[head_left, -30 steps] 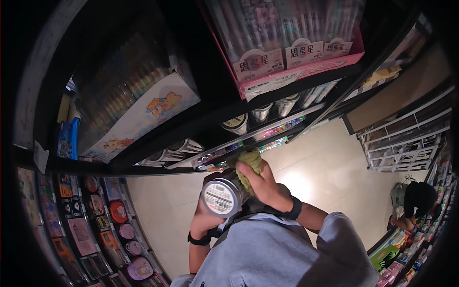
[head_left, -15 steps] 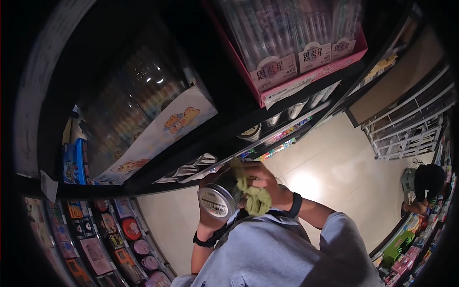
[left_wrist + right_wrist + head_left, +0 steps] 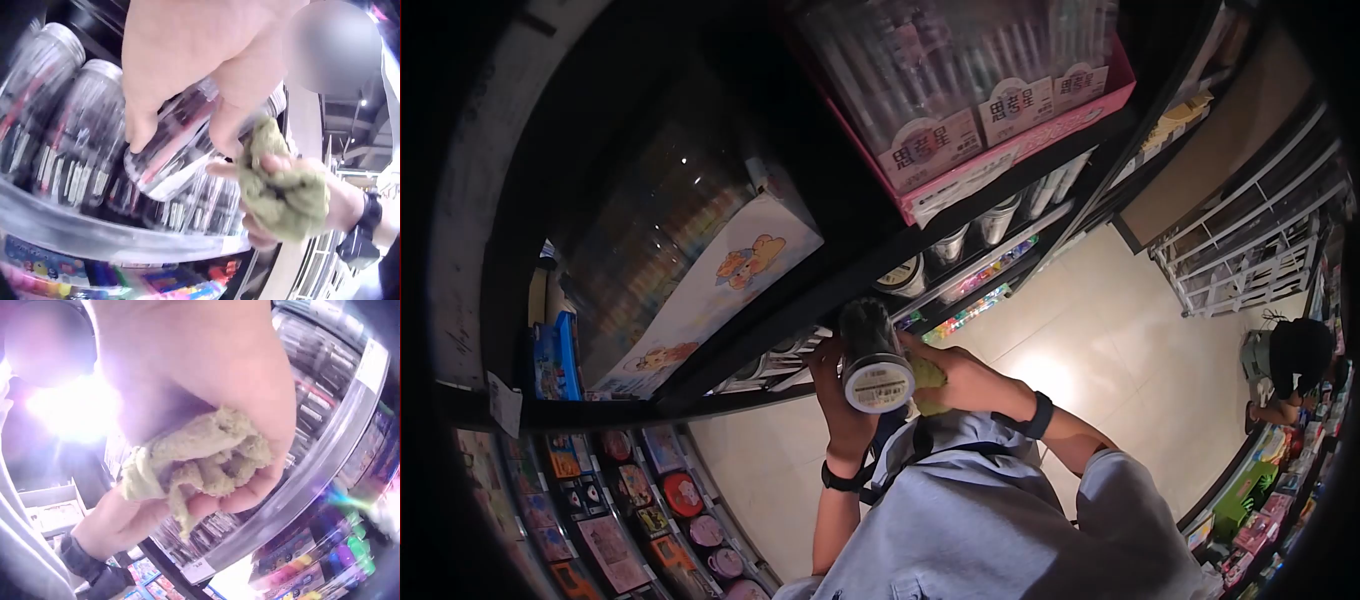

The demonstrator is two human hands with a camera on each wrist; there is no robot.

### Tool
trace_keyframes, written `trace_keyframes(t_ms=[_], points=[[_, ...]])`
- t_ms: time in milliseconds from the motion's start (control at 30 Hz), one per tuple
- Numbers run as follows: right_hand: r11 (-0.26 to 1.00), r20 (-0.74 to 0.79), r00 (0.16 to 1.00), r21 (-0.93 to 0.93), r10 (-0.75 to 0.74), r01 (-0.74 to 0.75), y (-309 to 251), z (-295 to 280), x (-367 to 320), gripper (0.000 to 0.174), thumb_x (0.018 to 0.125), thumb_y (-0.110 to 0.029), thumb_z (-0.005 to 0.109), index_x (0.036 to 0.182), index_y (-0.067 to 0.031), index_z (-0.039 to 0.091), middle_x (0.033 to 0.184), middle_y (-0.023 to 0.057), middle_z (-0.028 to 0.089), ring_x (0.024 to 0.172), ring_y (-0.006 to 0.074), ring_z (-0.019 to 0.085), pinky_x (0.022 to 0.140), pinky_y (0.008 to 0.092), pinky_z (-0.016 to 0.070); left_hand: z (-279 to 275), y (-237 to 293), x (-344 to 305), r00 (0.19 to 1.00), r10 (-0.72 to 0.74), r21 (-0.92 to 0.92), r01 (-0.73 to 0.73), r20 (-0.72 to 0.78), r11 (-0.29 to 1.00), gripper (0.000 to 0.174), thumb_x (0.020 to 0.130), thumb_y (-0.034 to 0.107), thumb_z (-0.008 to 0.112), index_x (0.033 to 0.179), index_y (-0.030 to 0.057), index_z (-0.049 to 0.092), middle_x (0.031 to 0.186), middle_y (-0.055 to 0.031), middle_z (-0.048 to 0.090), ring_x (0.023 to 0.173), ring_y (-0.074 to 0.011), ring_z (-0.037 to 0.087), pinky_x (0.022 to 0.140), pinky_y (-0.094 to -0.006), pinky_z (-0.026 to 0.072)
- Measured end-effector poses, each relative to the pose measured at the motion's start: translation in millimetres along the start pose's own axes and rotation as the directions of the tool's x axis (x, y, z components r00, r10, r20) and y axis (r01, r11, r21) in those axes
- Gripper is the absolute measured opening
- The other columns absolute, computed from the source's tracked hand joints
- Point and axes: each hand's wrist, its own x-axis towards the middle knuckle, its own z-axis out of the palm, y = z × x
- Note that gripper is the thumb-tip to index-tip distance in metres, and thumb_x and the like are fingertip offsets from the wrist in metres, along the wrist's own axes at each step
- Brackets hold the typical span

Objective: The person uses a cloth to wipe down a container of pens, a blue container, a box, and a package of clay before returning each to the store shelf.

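Two hands close together, left hand gripping clear canister, right hand just beside, clutching green cloth.

Can't read the tiny label on the pen jar. Only see a bit of green cloth peeking from behind it. Blurry up close, with left hand and right hand cut off at the top edge.

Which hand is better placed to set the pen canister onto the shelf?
Left, probably. The left hand already grips the pen canister, close to the shelved canisters. The right hand is occupied holding a bunched green cloth.
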Motion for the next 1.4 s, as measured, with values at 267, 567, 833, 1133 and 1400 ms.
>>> trace_keyframes(t_ms=[267,567,833,1133,1400], points=[[0.999,0.054,0.997,0.016,0.051,-0.052,19,0,6,0.082,0.081,-0.019,0.068,0.15,-0.0081,0.026,0.102,0.024,0.066,0.092,0.0377,0.065,0.08,0.0391,0.0499,33,-26,-15,0.96,-0.266,-0.266,0.234,-0.092,0.935,0.066,0.079,-0.003,0.07,0.135,0.0,0.035,0.126,-0.013,0.046,0.117,-0.0227,0.05,0.096,-0.0331,0.0443],[0.989,0.101,0.99,0.092,0.103,-0.112,36,9,8,0.083,0.086,-0.024,0.067,0.152,-0.0081,0.02,0.114,0.0227,0.063,0.105,0.0331,0.063,0.09,0.0361,0.0472,40,-20,-16,0.944,-0.31,-0.281,0.27,-0.11,0.921,0.074,0.074,-0.017,0.065,0.136,0.0029,0.029,0.131,-0.0129,0.039,0.123,-0.024,0.046,0.099,-0.0352,0.0464],[0.971,0.114,0.984,0.185,0.134,-0.153,30,13,14,0.085,0.087,-0.028,0.067,0.153,-0.008,0.017,0.12,0.0231,0.061,0.109,0.0314,0.062,0.092,0.0343,0.0457,38,-25,-17,0.925,-0.377,-0.549,0.297,-0.037,0.781,0.077,0.075,-0.02,0.06,0.138,0.0043,0.023,0.134,-0.0127,0.035,0.131,-0.0252,0.037,0.11,-0.0384,0.0329],[0.964,0.095,0.982,0.194,0.165,-0.181,42,25,17,0.089,0.087,-0.034,0.069,0.153,-0.0057,0.015,0.13,0.0232,0.056,0.116,0.0319,0.058,0.096,0.0324,0.0438,38,-26,-17,0.947,-0.318,-0.364,0.277,-0.055,0.889,0.073,0.076,-0.016,0.06,0.137,0.0041,0.024,0.133,-0.0117,0.036,0.126,-0.0233,0.039,0.108,-0.0361,0.032],[0.958,0.153,0.981,0.244,0.118,-0.153,26,11,30,0.09,0.089,-0.035,0.067,0.154,-0.0096,0.01,0.127,0.0242,0.056,0.114,0.0323,0.059,0.096,0.0331,0.0437,48,-23,-11,0.875,-0.458,-0.549,0.308,-0.157,0.777,0.067,0.085,-0.01,0.049,0.143,0.0051,0.019,0.139,-0.0152,0.035,0.128,-0.0239,0.039,0.106,-0.0361,0.0336]])
